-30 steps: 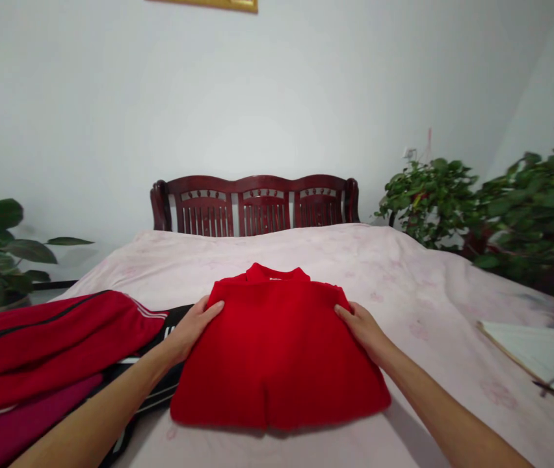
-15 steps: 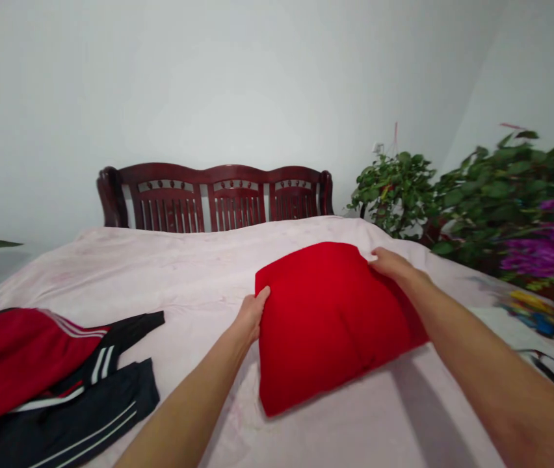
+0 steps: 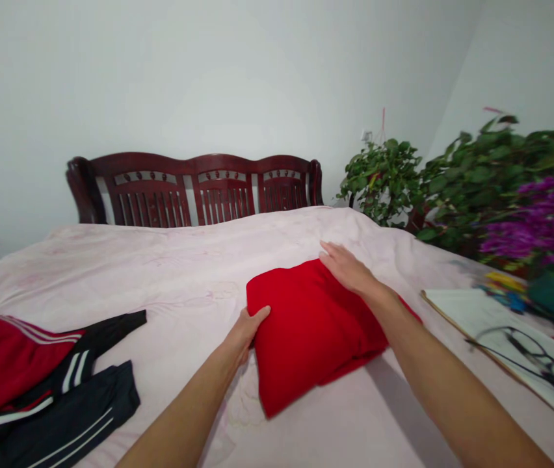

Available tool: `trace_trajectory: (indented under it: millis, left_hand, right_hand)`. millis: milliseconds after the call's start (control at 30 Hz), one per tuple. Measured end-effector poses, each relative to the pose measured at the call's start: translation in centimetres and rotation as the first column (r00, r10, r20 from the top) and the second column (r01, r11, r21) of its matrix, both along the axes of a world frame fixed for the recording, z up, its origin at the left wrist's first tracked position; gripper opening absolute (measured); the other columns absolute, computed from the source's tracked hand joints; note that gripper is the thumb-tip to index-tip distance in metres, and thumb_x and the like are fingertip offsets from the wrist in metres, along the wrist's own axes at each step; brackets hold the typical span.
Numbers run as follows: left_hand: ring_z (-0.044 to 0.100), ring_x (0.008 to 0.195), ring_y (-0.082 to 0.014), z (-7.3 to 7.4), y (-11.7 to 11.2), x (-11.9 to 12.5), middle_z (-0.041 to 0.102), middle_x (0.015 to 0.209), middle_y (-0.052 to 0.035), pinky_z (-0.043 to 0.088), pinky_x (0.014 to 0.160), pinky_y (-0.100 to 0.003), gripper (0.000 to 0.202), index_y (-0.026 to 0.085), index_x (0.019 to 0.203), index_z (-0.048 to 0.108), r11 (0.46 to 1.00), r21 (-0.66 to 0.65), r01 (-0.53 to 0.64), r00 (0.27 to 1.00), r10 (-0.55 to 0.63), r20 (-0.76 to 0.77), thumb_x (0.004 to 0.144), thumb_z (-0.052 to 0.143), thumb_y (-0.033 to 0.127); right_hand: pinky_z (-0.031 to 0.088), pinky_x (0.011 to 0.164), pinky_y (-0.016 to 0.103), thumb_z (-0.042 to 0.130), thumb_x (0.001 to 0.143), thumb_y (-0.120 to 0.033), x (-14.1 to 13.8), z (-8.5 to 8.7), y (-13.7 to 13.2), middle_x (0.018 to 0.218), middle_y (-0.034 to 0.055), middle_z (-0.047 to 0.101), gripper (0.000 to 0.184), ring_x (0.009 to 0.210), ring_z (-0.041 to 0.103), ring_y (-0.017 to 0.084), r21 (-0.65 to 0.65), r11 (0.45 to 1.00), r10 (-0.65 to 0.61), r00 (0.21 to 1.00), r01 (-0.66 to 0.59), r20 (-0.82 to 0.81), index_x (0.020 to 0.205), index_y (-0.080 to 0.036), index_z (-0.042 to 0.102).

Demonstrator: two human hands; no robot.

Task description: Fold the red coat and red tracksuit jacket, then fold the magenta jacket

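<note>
A folded piece of red cloth, perhaps a garment, lies on the pink bedspread in front of me. My left hand grips its left edge, thumb on top and fingers underneath. Across its far right corner rests my right hand, the fingers stretched out and partly past the cloth's edge. The right part of the cloth is folded over in layers, and my right forearm hides some of it.
On the left of the bed lie a red and black jacket and dark trousers with white stripes. Glasses rest on a notebook at the right. Potted plants and purple flowers stand beyond it.
My right hand has moved left, bringing the right side of the red cloth over, and its fingers have straightened. The cloth is narrower. My left hand still grips its edge. The view has shifted right.
</note>
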State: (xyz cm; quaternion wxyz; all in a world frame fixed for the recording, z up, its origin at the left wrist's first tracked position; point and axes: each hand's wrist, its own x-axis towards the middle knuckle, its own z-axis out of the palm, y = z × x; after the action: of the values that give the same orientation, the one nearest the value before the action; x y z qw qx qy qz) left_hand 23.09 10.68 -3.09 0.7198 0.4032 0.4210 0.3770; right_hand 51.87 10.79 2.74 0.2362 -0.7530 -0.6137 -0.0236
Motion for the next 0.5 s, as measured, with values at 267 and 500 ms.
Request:
trace_trajectory:
  millis: [267,500]
  left_hand:
    - [0.072,0.083,-0.0238,0.8,-2.7,-1.0,0.077,0.099,-0.0141,0.056,0.061,-0.028,0.033,0.014,0.101,0.070,0.994,-0.082,0.070,0.991,-0.078,-0.105,0.074,0.077,0.033]
    - [0.072,0.085,-0.0252,0.0,-3.7,-2.0,0.076,0.102,-0.0163,0.058,0.062,-0.030,0.042,0.013,0.107,0.069,0.970,-0.147,0.191,0.977,-0.202,-0.061,0.073,0.078,0.037]
  right_hand:
    - [0.022,0.112,0.063,0.041,0.093,-0.055,-5.9,-3.1,-2.7,0.154,0.0041,0.040,0.054,0.143,0.031,0.032,-0.355,0.928,0.115,0.993,-0.108,-0.004,0.142,-0.033,0.048]
    - [0.028,0.109,0.060,0.051,0.087,-0.056,2.6,-0.8,-7.0,0.149,0.0191,0.043,0.063,0.138,0.036,0.039,0.000,0.914,-0.407,0.913,0.407,-0.020,0.137,-0.017,0.053]
